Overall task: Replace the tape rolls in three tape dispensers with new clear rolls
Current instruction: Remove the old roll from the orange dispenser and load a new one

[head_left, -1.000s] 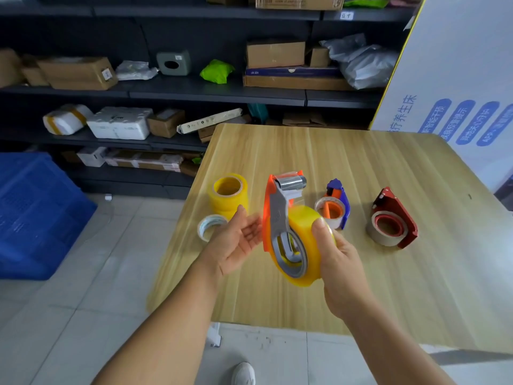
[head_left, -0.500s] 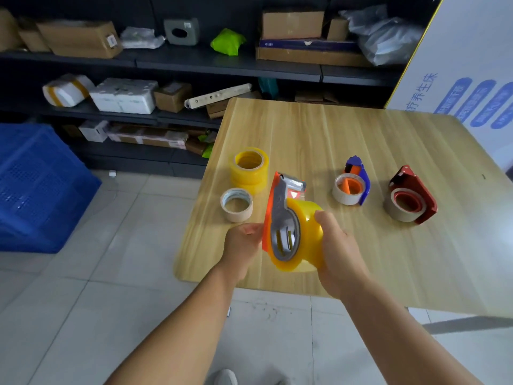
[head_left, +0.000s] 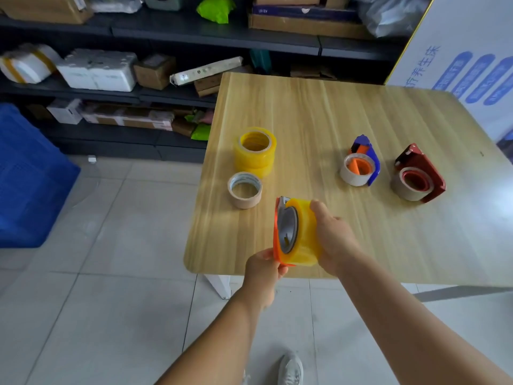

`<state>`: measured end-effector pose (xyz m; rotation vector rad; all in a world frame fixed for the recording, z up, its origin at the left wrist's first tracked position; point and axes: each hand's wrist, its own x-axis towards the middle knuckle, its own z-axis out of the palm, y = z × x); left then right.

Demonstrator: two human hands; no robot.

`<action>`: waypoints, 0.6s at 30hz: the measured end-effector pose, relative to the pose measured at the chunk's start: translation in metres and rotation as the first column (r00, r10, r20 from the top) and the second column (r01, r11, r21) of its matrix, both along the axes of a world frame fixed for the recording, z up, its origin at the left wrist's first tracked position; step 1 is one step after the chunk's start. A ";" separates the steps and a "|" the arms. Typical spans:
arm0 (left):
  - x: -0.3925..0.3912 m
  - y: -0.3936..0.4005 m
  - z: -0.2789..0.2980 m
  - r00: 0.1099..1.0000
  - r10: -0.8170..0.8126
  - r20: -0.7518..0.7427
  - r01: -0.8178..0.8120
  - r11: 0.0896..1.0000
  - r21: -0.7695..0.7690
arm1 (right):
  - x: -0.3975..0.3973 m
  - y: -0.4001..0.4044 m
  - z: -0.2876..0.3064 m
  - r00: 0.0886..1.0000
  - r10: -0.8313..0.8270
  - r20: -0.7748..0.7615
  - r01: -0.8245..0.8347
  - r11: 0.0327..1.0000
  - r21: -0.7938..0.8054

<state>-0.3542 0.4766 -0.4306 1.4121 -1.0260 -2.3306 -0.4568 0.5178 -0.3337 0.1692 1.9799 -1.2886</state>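
An orange tape dispenser [head_left: 276, 234] with a grey hub carries a clear yellowish roll [head_left: 305, 232] above the table's near edge. My right hand [head_left: 333, 237] grips the roll from the right side. My left hand [head_left: 263, 269] pinches the dispenser's orange lower edge. Two stacked clear yellowish rolls [head_left: 256, 151] stand on the table, with a beige roll [head_left: 245, 190] in front of them. A blue dispenser [head_left: 361, 162] and a red dispenser [head_left: 416, 176] lie further right, each with a beige roll.
The wooden table [head_left: 319, 112] has a rounded near-left corner. Dark shelves [head_left: 166, 31] with boxes run behind it. A blue crate [head_left: 25, 176] sits on the tiled floor at the left. A white printed panel [head_left: 466, 51] stands at the right.
The dispenser with its roll has come lower and nearer the table's front edge. My left hand went from open beside it to pinching its orange edge. The view tilted down.
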 end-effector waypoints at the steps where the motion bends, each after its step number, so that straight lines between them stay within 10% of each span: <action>1: 0.003 -0.002 0.000 0.999 0.003 -0.049 -0.002 0.999 0.038 | -0.001 -0.002 -0.002 1.000 0.010 -0.005 -0.010 1.000 0.019; 6: 0.016 -0.007 -0.003 0.959 -0.087 -0.270 0.114 0.990 0.086 | -0.004 -0.010 -0.013 1.000 0.010 -0.012 -0.010 1.000 0.027; 18: 0.004 -0.005 -0.001 0.980 0.168 -0.110 -0.130 0.948 0.290 | -0.001 -0.030 -0.043 0.992 0.126 -0.005 -0.124 0.985 0.120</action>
